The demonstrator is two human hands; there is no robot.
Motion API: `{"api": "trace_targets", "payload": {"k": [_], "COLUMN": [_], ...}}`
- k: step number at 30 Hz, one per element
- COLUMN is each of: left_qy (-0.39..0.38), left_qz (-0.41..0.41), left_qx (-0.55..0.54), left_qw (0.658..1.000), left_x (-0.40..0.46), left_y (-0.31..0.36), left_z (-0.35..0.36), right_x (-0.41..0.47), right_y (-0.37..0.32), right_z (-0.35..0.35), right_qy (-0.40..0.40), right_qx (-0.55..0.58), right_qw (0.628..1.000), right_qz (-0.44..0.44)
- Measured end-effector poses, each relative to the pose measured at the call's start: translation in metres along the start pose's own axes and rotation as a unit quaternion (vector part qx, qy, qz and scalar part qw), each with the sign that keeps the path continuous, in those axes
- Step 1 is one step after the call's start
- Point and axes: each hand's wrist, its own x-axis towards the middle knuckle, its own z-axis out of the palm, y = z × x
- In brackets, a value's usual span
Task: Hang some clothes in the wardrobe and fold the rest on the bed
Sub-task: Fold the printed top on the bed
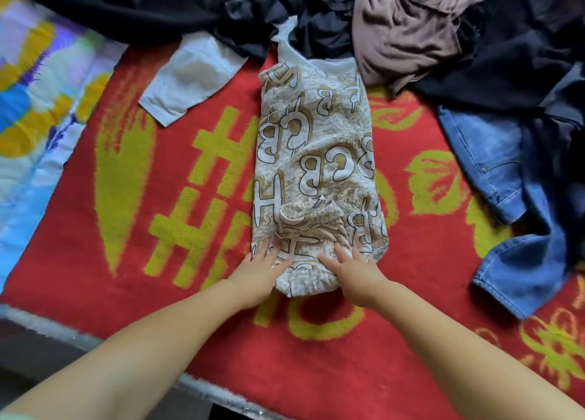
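Centrally placed on red blanket with yellow characters; bare stretch left of shirt, mattress edge near bottom left, floral sheet beyond. Crowded along top: black clothes, brown garment, white piece; jeans at right. Patterned shirt folded into a narrow strip, sleeves tucked in, collar far end. Left hand and right hand flat on near hem, fingers straight, spread slightly, pressing cloth, not curled round it.
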Motion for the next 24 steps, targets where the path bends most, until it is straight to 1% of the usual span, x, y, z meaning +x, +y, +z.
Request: {"api": "trace_targets", "payload": {"k": [3, 5, 7, 8, 9, 10, 11, 13, 14, 15, 16, 17, 18, 19, 20, 21, 22, 24], "left_qy": [-0.1, -0.195, -0.286, -0.308, -0.314, -0.3, -0.262, -0.145, -0.073, 0.008, 0.094, 0.172, 0.234, 0.265, 0.277, 0.277, 0.276, 0.244], "left_qz": [0.067, 0.095, 0.081, 0.061, 0.032, 0.001, -0.027, -0.059, -0.071, -0.09, -0.121, -0.153, -0.187, -0.207, -0.21, -0.194, -0.16, -0.077], "left_qx": [-0.062, -0.094, -0.145, -0.187, -0.235, -0.282, -0.32, -0.361, -0.371, -0.382, -0.398, -0.403, -0.381, -0.332, -0.265, -0.197, -0.131, -0.034], "left_qw": [0.991, 0.972, 0.944, 0.931, 0.919, 0.912, 0.91, 0.919, 0.923, 0.92, 0.904, 0.886, 0.875, 0.881, 0.899, 0.92, 0.939, 0.966], "left_x": [-0.015, -0.025, -0.035, -0.038, -0.041, -0.042, -0.04, -0.03, -0.022, -0.015, -0.009, -0.004, 0.0, 0.002, 0.003, 0.004, 0.003, 0.005], "left_y": [0.001, 0.004, 0.006, 0.003, -0.002, -0.008, -0.017, -0.036, -0.043, -0.046, -0.048, -0.046, -0.043, -0.038, -0.031, -0.022, -0.011, 0.011], "left_z": [-0.009, -0.011, -0.013, -0.016, -0.02, -0.026, -0.033, -0.047, -0.054, -0.059, -0.065, -0.068, -0.068, -0.066, -0.061, -0.055, -0.047, -0.03], "right_x": [-0.017, -0.029, -0.036, -0.039, -0.04, -0.039, -0.037, -0.032, -0.029, -0.025, -0.02, -0.017, -0.016, -0.015, -0.014, -0.015, -0.016, -0.014], "right_y": [-0.008, -0.018, -0.025, -0.025, -0.023, -0.017, -0.009, 0.009, 0.016, 0.024, 0.029, 0.032, 0.031, 0.026, 0.02, 0.009, -0.002, -0.023], "right_z": [-0.005, -0.003, -0.002, -0.005, -0.01, -0.017, -0.026, -0.044, -0.052, -0.055, -0.057, -0.055, -0.051, -0.046, -0.038, -0.028, -0.016, 0.007], "right_qy": [-0.103, -0.187, -0.272, -0.302, -0.312, -0.299, -0.269, -0.184, -0.126, -0.056, 0.03, 0.119, 0.206, 0.283, 0.334, 0.358, 0.355, 0.305], "right_qx": [0.041, 0.052, 0.116, 0.164, 0.208, 0.24, 0.265, 0.293, 0.298, 0.302, 0.317, 0.343, 0.36, 0.343, 0.292, 0.223, 0.153, 0.063], "right_qw": [0.992, 0.977, 0.951, 0.936, 0.924, 0.921, 0.925, 0.938, 0.946, 0.951, 0.945, 0.925, 0.899, 0.881, 0.881, 0.896, 0.916, 0.949], "right_qz": [-0.054, -0.089, -0.089, -0.082, -0.073, -0.061, -0.046, -0.01, 0.011, 0.038, 0.07, 0.108, 0.142, 0.162, 0.162, 0.139, 0.103, 0.051]}}
